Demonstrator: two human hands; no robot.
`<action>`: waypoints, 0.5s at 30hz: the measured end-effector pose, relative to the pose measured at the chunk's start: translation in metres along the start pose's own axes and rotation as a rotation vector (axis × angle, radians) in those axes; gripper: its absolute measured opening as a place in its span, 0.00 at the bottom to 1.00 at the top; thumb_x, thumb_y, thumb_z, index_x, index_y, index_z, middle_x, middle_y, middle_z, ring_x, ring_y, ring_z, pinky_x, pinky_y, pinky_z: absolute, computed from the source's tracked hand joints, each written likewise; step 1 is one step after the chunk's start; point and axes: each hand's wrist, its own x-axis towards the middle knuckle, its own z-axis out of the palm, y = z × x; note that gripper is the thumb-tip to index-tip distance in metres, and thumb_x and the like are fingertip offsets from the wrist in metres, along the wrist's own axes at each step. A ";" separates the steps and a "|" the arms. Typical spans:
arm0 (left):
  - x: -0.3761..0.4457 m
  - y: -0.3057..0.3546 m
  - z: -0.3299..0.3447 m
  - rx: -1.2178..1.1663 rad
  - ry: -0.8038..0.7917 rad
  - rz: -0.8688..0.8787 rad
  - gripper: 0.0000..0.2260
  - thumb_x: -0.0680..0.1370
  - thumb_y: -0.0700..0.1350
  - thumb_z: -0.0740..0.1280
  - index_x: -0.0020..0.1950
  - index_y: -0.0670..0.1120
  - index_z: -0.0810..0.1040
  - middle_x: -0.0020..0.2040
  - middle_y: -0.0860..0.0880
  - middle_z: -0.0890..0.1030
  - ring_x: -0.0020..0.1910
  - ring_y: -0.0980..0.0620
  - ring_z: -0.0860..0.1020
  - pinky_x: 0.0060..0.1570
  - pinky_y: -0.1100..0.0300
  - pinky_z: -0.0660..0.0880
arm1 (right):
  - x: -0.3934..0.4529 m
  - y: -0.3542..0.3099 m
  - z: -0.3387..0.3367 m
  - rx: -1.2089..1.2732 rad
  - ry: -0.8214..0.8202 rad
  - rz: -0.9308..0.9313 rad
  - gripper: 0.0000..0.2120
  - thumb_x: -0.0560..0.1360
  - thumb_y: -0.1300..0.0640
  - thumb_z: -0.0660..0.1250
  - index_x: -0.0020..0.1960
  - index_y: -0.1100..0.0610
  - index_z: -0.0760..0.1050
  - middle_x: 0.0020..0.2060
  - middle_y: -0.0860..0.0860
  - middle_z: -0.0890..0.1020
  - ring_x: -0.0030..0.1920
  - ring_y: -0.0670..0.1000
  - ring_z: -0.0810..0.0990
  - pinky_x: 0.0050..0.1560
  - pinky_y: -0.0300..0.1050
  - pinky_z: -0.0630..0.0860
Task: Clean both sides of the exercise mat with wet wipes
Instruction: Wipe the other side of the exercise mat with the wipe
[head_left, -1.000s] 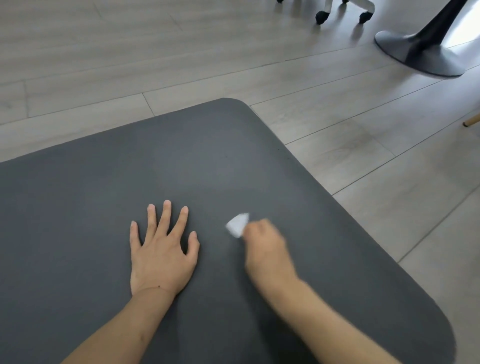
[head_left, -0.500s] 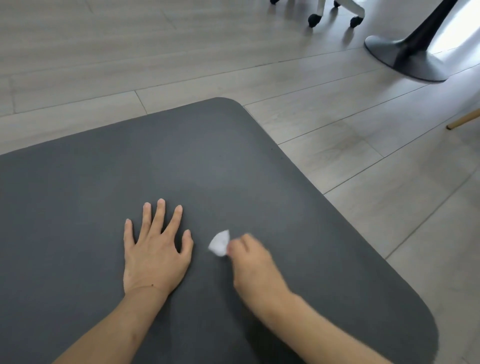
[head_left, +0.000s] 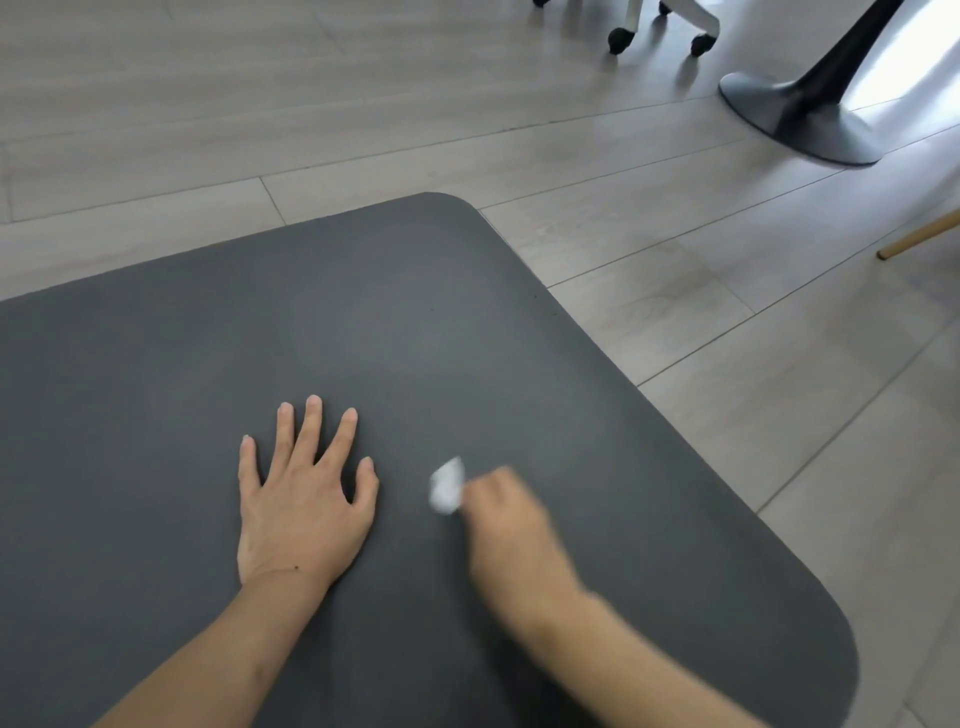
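Dark grey mat (head_left: 415, 322) lies flat on the wood floor (head_left: 727, 338), two rounded corners in view. Left hand (head_left: 301, 499) is pressed palm-down on it, fingers (head_left: 311, 431) straight and spread – holding nothing. Right hand (head_left: 506, 519) is blurry, curled around a small white wipe (head_left: 447, 486) that sticks out just past its knuckles, touching the mat a bit right of the left thumb. Well beyond both hands – a dark pedestal base (head_left: 800, 119) and some chair casters (head_left: 618, 39).
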 end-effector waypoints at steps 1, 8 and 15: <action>0.000 0.000 -0.001 0.000 -0.004 0.001 0.28 0.83 0.61 0.47 0.84 0.59 0.53 0.85 0.52 0.49 0.84 0.50 0.41 0.81 0.42 0.41 | -0.016 -0.018 0.007 0.020 -0.077 -0.115 0.07 0.72 0.62 0.58 0.47 0.56 0.73 0.43 0.53 0.73 0.41 0.55 0.73 0.38 0.48 0.71; 0.000 0.000 -0.002 0.001 0.004 0.005 0.28 0.83 0.61 0.47 0.84 0.59 0.53 0.85 0.52 0.49 0.84 0.49 0.41 0.81 0.42 0.41 | 0.076 0.140 -0.053 -0.215 0.074 0.208 0.04 0.72 0.65 0.61 0.46 0.60 0.69 0.45 0.59 0.73 0.39 0.57 0.70 0.38 0.49 0.62; -0.001 0.002 -0.003 -0.009 0.002 -0.001 0.28 0.83 0.61 0.47 0.84 0.59 0.54 0.85 0.52 0.50 0.84 0.50 0.41 0.81 0.42 0.41 | 0.003 0.035 -0.014 -0.022 0.089 0.184 0.07 0.68 0.66 0.62 0.43 0.58 0.73 0.41 0.55 0.73 0.39 0.60 0.74 0.36 0.48 0.65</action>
